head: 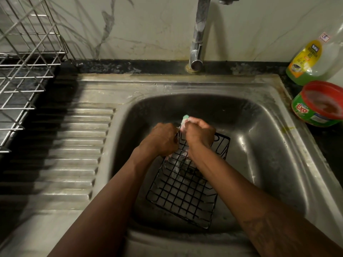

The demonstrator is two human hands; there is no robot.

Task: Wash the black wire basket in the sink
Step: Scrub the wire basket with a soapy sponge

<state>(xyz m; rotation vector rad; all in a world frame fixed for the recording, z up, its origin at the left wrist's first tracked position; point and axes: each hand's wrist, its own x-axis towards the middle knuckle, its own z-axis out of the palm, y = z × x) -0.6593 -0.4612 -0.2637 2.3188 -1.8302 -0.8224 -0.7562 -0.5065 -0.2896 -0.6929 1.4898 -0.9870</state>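
A steel wire dish rack [24, 71] is seen at ten o'clock of the view, set on the dark counter. Beside it, at nine o'clock, the ribbed drainboard [74, 154] is joined to the sink [274, 145], whose basin fills the middle.

The left hand [163, 140] is held just left of the basin's centre. Its fingers are curled down at the far left corner of the black wire basket [185, 188], and that corner appears to be gripped, though the fingertips are hidden.

The basket is placed inside the basin. Its near end is at six o'clock, and its far end is covered by both hands. Whether it lies flat or is raised cannot be told.

A green and white sponge [185, 120] is clenched in the right hand [200, 136], which is closed tightly round it. The sponge is pressed at the basket's far rim, touching the left hand's knuckles.

A chrome faucet [198, 43] is mounted at twelve o'clock. A dishwash gel bottle [308, 65] stands at two o'clock, with a green tub [319, 104] with a red rim just below it, at three o'clock.
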